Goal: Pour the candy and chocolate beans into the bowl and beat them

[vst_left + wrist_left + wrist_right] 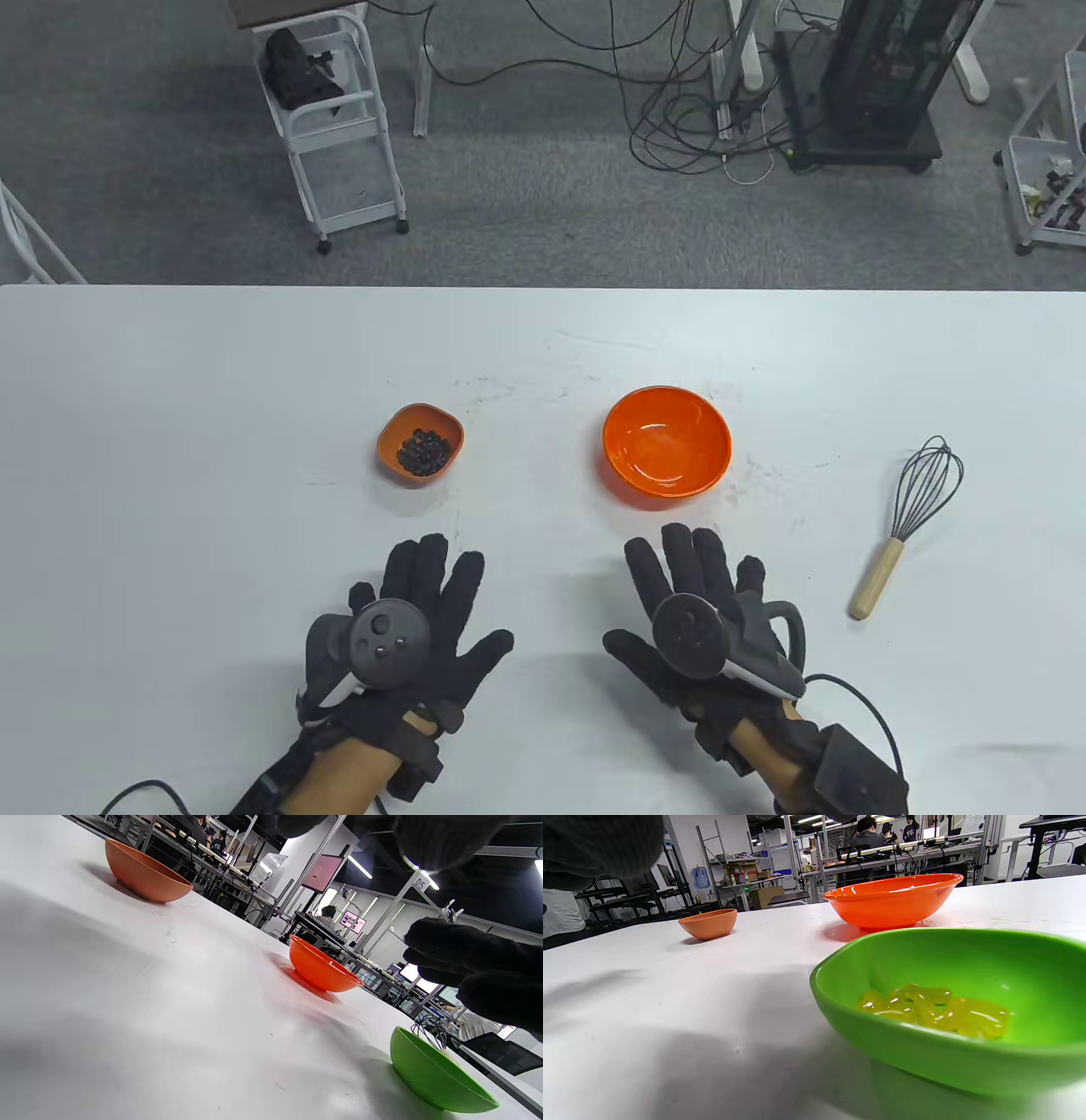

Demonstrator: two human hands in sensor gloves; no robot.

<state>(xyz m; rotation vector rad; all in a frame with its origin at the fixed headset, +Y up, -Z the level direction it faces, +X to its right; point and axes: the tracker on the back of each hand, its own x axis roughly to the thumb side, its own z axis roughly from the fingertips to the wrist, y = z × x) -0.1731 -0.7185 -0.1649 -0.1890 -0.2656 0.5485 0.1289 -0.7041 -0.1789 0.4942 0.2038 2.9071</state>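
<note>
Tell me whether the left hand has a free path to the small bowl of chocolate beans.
Probably yes: the left hand lies open just short of the small bowl of chocolate beans, with only bare table between them.

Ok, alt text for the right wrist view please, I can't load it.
A green bowl holding yellow gummy candy fills the near right, standing on the white table. Behind it stands a large orange bowl, with a small orange bowl farther left. A dark gloved fingertip hangs at the top left corner.
</note>
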